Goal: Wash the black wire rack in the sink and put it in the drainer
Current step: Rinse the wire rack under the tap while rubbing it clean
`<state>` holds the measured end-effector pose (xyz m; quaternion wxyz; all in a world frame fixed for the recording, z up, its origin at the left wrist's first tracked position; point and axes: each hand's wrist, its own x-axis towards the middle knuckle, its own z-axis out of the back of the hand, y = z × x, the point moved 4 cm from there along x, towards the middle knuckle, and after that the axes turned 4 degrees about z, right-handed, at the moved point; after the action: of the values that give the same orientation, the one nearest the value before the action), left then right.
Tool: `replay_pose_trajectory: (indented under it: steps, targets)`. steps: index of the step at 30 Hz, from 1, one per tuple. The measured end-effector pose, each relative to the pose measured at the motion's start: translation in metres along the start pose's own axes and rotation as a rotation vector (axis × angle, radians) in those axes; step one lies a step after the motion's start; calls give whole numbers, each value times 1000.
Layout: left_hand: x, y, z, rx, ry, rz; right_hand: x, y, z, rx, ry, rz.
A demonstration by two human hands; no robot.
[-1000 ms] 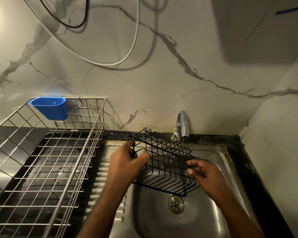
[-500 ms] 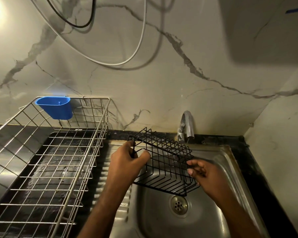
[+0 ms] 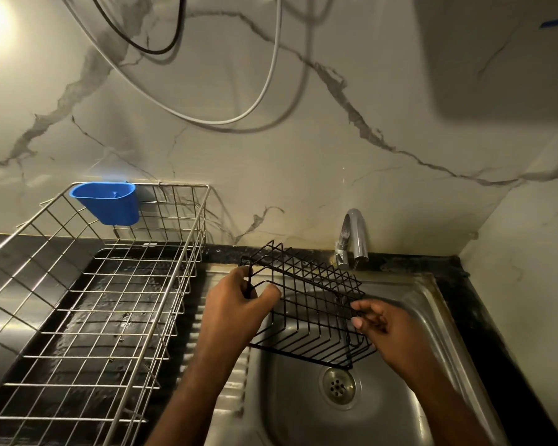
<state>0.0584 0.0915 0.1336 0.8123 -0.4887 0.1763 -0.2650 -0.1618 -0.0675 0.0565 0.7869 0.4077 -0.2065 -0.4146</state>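
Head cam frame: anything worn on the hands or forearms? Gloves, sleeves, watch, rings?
Nothing worn that shows. The left hand and right hand are bare, no gloves. Both forearms are bare down to the frame edge: no sleeve, watch or band in view. No rings visible, though some fingers are partly hidden.

Left hand curled in a grip; right hand pinching, both forearms extended

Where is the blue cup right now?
Head view, left side: the blue cup hangs on the back rim of the wire drainer, against the marble wall, left of the tap.
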Motion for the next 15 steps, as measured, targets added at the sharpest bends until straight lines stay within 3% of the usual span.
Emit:
replay_pose_trajectory:
  steps: [15]
  targets:
    - [-8,5,0,52,62,81,-6,3,12,-66,3,21]
